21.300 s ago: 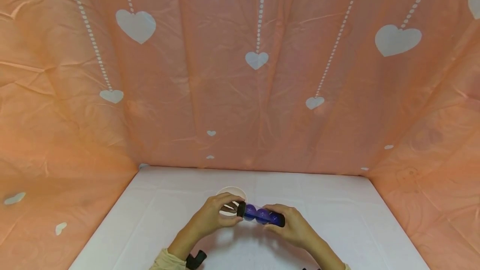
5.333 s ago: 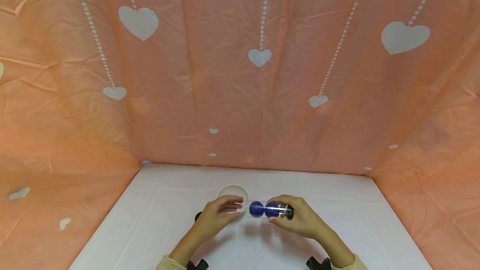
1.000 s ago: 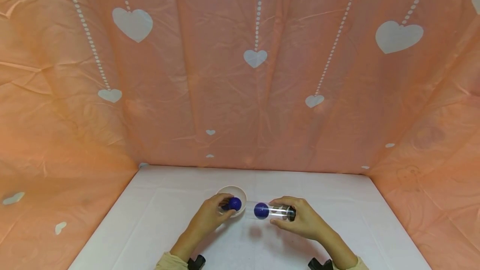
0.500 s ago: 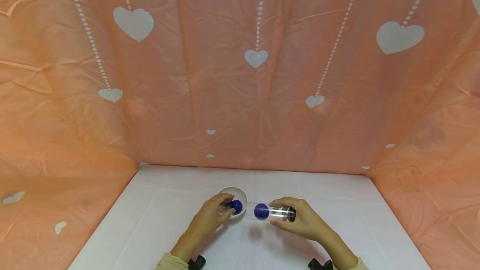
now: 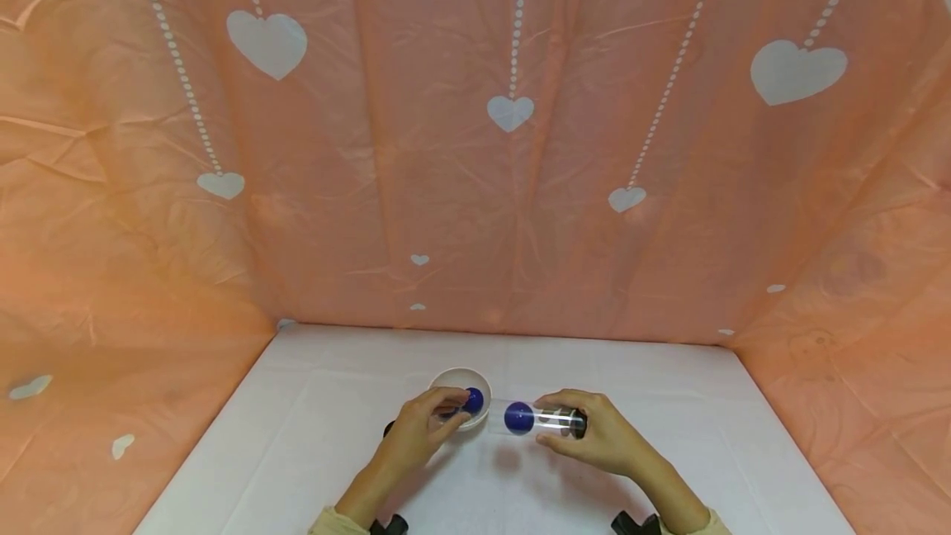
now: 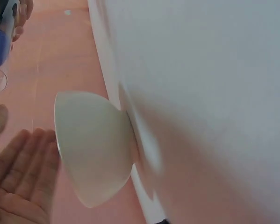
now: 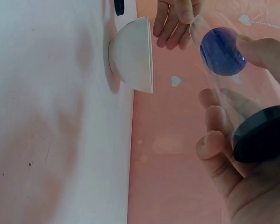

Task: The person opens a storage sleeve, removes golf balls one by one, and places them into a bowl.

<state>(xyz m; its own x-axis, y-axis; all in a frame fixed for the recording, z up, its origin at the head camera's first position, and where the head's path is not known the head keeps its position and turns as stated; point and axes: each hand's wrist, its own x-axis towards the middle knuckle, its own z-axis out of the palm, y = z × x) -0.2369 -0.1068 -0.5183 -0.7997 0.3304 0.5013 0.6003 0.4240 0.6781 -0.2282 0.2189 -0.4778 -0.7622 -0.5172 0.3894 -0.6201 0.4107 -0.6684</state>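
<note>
My left hand (image 5: 414, 429) is over the near left side of a white bowl (image 6: 93, 144), its fingers extended and nothing between them in the left wrist view. A blue ball (image 5: 473, 400) lies in the bowl right by the fingertips; part of another blue ball shows behind the fingers. To the right, my right hand (image 5: 594, 432) grips a clear tube (image 5: 551, 417) by its black-capped end (image 7: 262, 134). The tube lies nearly level above the table, its uncapped end toward the bowl. One blue ball (image 7: 223, 51) sits inside it.
A black cap-like piece (image 7: 119, 6) stands on the white table (image 5: 669, 403) beyond the bowl in the right wrist view, mostly hidden behind my left hand in the head view. Orange cloth (image 5: 446, 188) with white hearts walls the table at the back and sides.
Earlier the tube was capped at both ends with three balls inside; the left cap came off and balls went into the bowl. Just now my left fingers let go of a ball there.
</note>
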